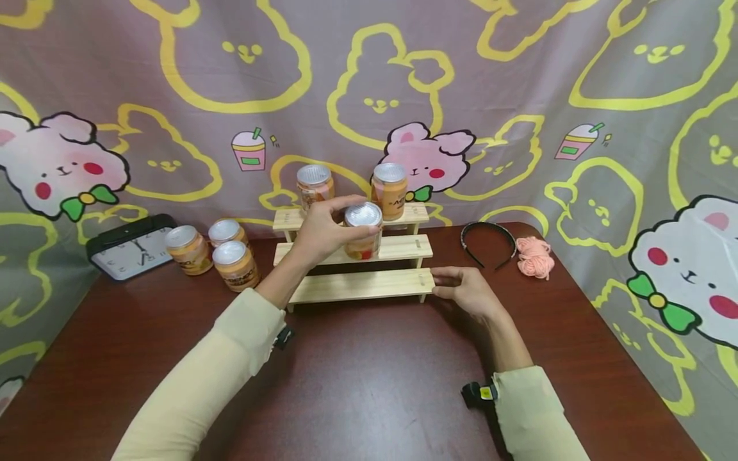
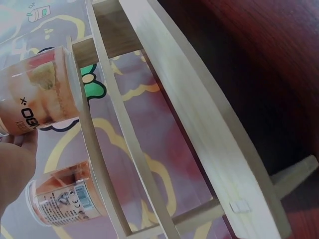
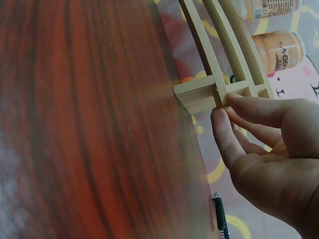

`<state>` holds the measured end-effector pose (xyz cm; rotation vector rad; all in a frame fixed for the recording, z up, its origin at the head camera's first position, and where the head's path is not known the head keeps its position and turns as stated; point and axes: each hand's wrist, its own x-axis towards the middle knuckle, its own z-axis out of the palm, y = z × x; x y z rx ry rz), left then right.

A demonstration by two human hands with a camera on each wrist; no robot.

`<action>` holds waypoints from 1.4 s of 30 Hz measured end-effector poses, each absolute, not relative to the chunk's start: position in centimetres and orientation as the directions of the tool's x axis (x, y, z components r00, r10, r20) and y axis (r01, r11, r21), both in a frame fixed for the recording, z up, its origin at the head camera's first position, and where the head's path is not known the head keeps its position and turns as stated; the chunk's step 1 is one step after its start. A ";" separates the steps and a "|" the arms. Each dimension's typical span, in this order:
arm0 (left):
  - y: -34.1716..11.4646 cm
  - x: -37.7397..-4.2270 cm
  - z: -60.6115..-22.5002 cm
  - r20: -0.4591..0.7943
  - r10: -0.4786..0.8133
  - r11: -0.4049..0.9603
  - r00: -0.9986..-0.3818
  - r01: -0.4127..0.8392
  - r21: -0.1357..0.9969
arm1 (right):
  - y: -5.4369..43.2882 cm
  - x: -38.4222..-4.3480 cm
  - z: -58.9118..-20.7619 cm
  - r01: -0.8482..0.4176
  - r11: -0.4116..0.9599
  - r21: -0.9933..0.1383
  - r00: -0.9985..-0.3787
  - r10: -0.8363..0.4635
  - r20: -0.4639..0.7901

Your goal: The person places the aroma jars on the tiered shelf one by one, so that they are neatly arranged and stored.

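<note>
My left hand grips an orange can with a silver ribbed lid at the middle step of a three-step wooden rack. Whether that can's base touches the step cannot be told. In the left wrist view the held can shows fruit pictures and dark lettering. Two similar cans stand on the top step, a left one and a right one. With thumb and fingers, my right hand pinches the right end of the lowest step, seen closely in the right wrist view.
Several more orange cans stand left of the rack, beside a black-framed clock. To the right lie a black headband and a pink yarn bundle. A patterned curtain hangs behind the brown table.
</note>
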<state>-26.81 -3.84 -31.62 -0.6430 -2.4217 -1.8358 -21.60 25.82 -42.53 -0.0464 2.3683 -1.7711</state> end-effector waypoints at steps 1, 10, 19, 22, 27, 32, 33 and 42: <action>-3.7 -26.9 -31.7 0.274 0.304 0.210 -0.912 0.345 0.915 | 25.8 -21.6 -42.5 0.087 0.290 -0.953 -0.982 -0.133 -0.130; -2.3 -27.3 -32.1 0.298 0.276 0.208 -0.914 0.360 0.910 | 25.7 -21.6 -42.4 0.087 0.296 -0.951 -0.983 -0.128 -0.130; -1.0 -27.5 -32.4 0.287 0.253 0.221 -0.924 0.344 0.913 | 25.7 -21.6 -42.3 0.076 0.301 -0.951 -0.983 -0.136 -0.121; -0.6 -27.7 -32.6 0.285 0.243 0.225 -0.927 0.340 0.913 | 25.7 -21.5 -42.3 0.076 0.306 -0.949 -0.984 -0.131 -0.121; 0.0 -27.8 -32.9 0.282 0.232 0.251 -0.931 0.337 0.907 | 25.7 -21.4 -42.2 0.075 0.309 -0.948 -0.985 -0.128 -0.119; 0.4 -27.9 -33.2 0.269 0.222 0.272 -0.937 0.324 0.906 | 25.7 -21.4 -42.2 0.072 0.306 -0.949 -0.985 -0.130 -0.116; 0.5 -27.9 -33.2 0.267 0.222 0.270 -0.938 0.322 0.907 | 25.7 -21.4 -42.2 0.072 0.308 -0.949 -0.985 -0.129 -0.117; 1.0 -28.2 -33.8 0.261 0.212 0.252 -0.942 0.311 0.916 | 25.8 -21.5 -42.2 0.078 0.305 -0.949 -0.984 -0.131 -0.123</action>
